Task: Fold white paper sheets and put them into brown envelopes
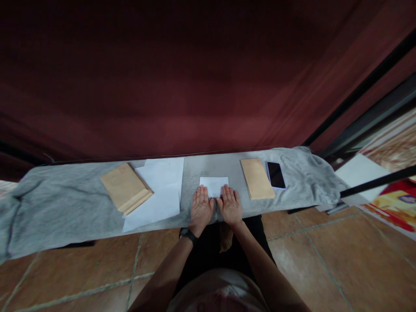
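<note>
A small white sheet of paper (213,184), which looks folded, lies on the grey cloth in front of me. My left hand (201,209) rests flat on its left side, fingers stretched forward. On its right side my right hand (230,206) lies flat in the same way, palm down. Both thumbs point inward at the paper's near edge and almost meet. Neither hand grips anything. Left of my hands are larger white sheets (162,195), partly covered by a stack of brown envelopes (125,186). To the right lies a smaller pile of brown envelopes (256,177).
A phone (276,175) with a dark screen lies beside the right envelopes. The grey cloth (65,203) covers a long narrow bench against a dark red wall (182,99). At the right are black bars and a red and yellow printed package (398,201). Brown tiles (302,260) form the floor.
</note>
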Demonstrator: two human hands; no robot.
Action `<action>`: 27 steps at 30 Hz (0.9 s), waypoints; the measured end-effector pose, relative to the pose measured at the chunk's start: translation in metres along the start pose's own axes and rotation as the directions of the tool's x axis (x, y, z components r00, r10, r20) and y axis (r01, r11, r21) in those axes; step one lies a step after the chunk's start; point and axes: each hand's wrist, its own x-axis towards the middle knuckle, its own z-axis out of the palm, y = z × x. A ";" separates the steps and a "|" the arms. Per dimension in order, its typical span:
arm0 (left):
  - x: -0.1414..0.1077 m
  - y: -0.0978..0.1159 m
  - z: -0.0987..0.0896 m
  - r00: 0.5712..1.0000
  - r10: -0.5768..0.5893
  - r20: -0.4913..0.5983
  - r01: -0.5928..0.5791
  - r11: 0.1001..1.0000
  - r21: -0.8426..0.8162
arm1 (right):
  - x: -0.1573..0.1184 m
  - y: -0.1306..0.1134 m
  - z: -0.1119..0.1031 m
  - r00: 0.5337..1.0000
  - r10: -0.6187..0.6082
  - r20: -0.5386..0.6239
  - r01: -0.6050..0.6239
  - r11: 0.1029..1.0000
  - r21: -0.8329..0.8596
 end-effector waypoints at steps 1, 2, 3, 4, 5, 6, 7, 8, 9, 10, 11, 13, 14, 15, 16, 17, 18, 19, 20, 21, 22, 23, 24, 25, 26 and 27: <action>0.000 -0.001 0.000 1.000 -0.006 -0.007 0.006 1.000 0.000 | 0.000 0.000 0.000 1.000 0.000 -0.006 0.000 1.000 -0.004; -0.001 -0.001 -0.001 1.000 -0.011 -0.013 0.011 1.000 0.002 | -0.001 0.001 0.000 1.000 0.001 -0.011 -0.001 1.000 -0.008; -0.001 -0.002 -0.001 1.000 -0.014 -0.019 0.014 1.000 0.005 | -0.002 0.001 0.000 1.000 0.001 -0.017 -0.001 1.000 -0.011; -0.002 -0.003 -0.001 1.000 -0.018 -0.024 0.018 1.000 0.009 | -0.002 0.002 0.000 1.000 0.001 -0.021 -0.002 1.000 -0.014; -0.002 -0.003 -0.001 0.999 -0.022 -0.030 0.022 1.000 0.012 | -0.003 0.002 0.000 1.000 0.003 -0.025 -0.004 1.000 -0.017; -0.002 -0.004 0.000 0.999 -0.025 -0.036 0.026 1.000 0.014 | -0.004 0.003 0.001 1.000 0.005 -0.028 -0.006 1.000 -0.021; -0.002 -0.004 0.000 0.999 -0.030 -0.042 0.031 0.999 0.015 | -0.004 0.004 0.001 1.000 0.006 -0.030 -0.007 1.000 -0.023; -0.003 -0.005 0.000 0.998 -0.036 -0.048 0.037 0.999 0.014 | -0.005 0.005 0.002 0.999 0.008 -0.032 -0.008 1.000 -0.025; -0.003 -0.005 0.001 0.998 -0.042 -0.054 0.043 0.999 0.012 | -0.005 0.006 0.002 0.999 0.009 -0.036 -0.010 1.000 -0.024; -0.003 -0.005 0.001 0.997 -0.047 -0.058 0.048 0.999 0.009 | -0.006 0.006 0.003 0.999 0.010 -0.041 -0.011 1.000 -0.023; -0.003 -0.005 0.001 0.997 -0.053 -0.061 0.053 0.999 0.005 | -0.006 0.007 0.003 0.999 0.012 -0.045 -0.013 1.000 -0.020; -0.004 -0.005 0.001 0.996 -0.066 -0.068 0.066 0.998 -0.001 | -0.007 0.008 0.004 0.998 0.015 -0.053 -0.016 1.000 -0.015; -0.004 -0.005 0.000 0.995 -0.071 -0.072 0.071 0.997 -0.004 | -0.007 0.008 0.004 0.998 0.016 -0.056 -0.016 1.000 -0.014; -0.004 -0.004 0.000 0.994 -0.078 -0.077 0.078 0.997 -0.006 | -0.008 0.009 0.004 0.998 0.016 -0.057 -0.017 1.000 -0.014; -0.004 -0.004 -0.001 0.993 -0.085 -0.084 0.085 0.996 -0.007 | -0.008 0.009 0.004 0.998 0.017 -0.057 -0.018 1.000 -0.014; -0.004 -0.004 -0.001 0.992 -0.090 -0.090 0.089 0.996 -0.006 | -0.009 0.010 0.004 0.998 0.019 -0.056 -0.020 1.000 -0.015; -0.005 -0.004 -0.001 0.991 -0.093 -0.096 0.093 0.996 -0.003 | -0.009 0.010 0.004 0.998 0.023 -0.055 -0.024 1.000 -0.015; -0.005 -0.005 -0.001 0.990 -0.095 -0.100 0.096 0.995 0.001 | -0.009 0.010 0.004 0.998 0.027 -0.055 -0.028 0.999 -0.014; -0.005 -0.005 -0.002 0.990 -0.096 -0.103 0.097 0.995 0.005 | -0.010 0.010 0.004 0.998 0.033 -0.056 -0.033 0.999 -0.012; -0.005 -0.005 -0.002 0.990 -0.097 -0.105 0.098 0.995 0.006 | -0.010 0.011 0.004 0.998 0.038 -0.058 -0.039 0.999 -0.009; -0.005 -0.006 -0.002 0.990 -0.097 -0.105 0.098 0.995 0.006 | -0.010 0.011 0.004 0.997 0.043 -0.061 -0.043 0.999 -0.004; -0.005 -0.006 -0.002 0.990 -0.099 -0.102 0.100 0.995 0.004 | -0.010 0.011 0.004 0.997 0.048 -0.063 -0.048 0.999 0.001; -0.005 -0.006 -0.003 0.990 -0.102 -0.098 0.102 0.995 0.002 | -0.010 0.010 0.003 0.997 0.051 -0.063 -0.051 0.999 0.005; -0.005 -0.006 -0.003 0.990 -0.103 -0.092 0.104 0.995 0.000 | -0.010 0.010 0.003 0.997 0.054 -0.061 -0.053 0.999 0.008; -0.005 -0.006 -0.003 0.991 -0.104 -0.085 0.104 0.995 -0.003 | -0.010 0.010 0.002 0.997 0.055 -0.058 -0.055 0.998 0.011; -0.005 -0.006 -0.004 0.991 -0.105 -0.079 0.105 0.994 -0.008 | -0.010 0.010 0.001 0.997 0.056 -0.054 -0.055 0.998 0.013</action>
